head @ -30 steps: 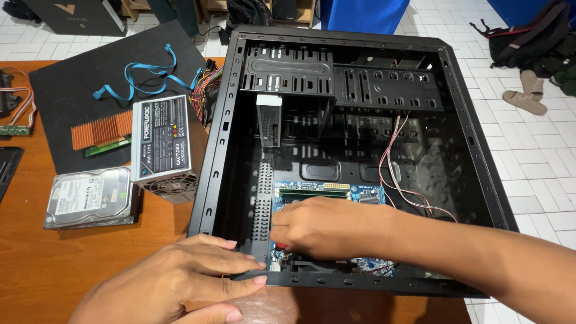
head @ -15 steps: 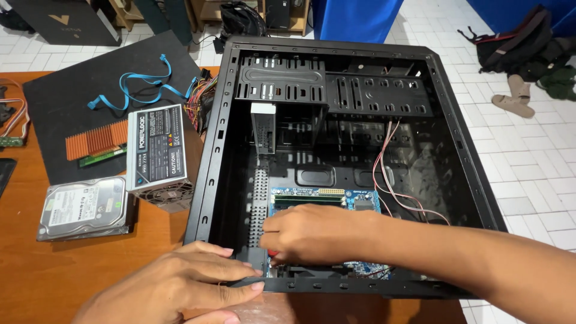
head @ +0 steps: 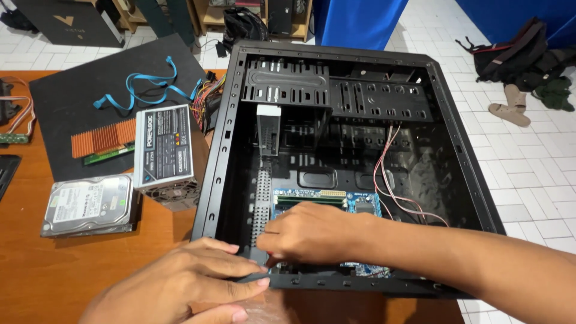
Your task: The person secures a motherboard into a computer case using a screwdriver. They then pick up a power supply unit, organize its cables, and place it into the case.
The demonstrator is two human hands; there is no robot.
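A black computer case (head: 462, 180) lies open on its side on the wooden table (head: 72, 270). A blue motherboard (head: 360, 201) sits in its near part, half hidden by my right hand. My right hand (head: 315, 231) reaches in from the right, with its fingers curled around a small red tool (head: 271, 256) of which only a tip shows. It works at the board's near left corner. My left hand (head: 192, 282) lies flat on the case's near rim, fingers stretched out and touching the metal. Thin pink wires (head: 384, 174) run down the case floor to the board.
Left of the case are a grey power supply (head: 163, 150), a silver hard drive (head: 90, 204), a copper heatsink (head: 103, 137) and blue cables (head: 141, 87) on a black mat. A white tiled floor with bags and a shoe lies to the right.
My right hand has crept slightly left toward the board's near corner. My left hand stays on the rim. The view has shifted a little.
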